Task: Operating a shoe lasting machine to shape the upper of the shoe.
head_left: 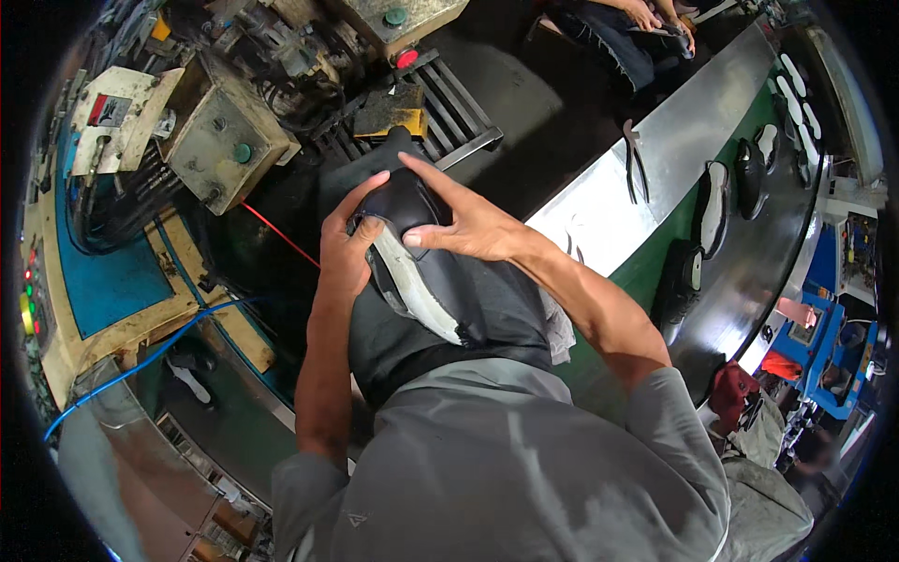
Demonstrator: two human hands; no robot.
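A black shoe [397, 200] rests on its side across my lap, its toe end pointing away from me. Its pale whitish underside [418, 279] faces up and to the left. My left hand [350, 245] grips the toe end from the left, thumb pressed at the edge of the underside. From the right, my right hand [473, 223] holds the same end, its index finger stretched over the black upper and its thumb against the side. The palm side of both hands is hidden.
A metal ledge [599, 187] on the right bears pincers [636, 164]. Beyond it, several black shoes and pale soles lie along a conveyor [749, 267]. Machinery with a control box [228, 140] stands at left, near a blue hose [140, 358]. Another person's hands [646, 16] work at the top right.
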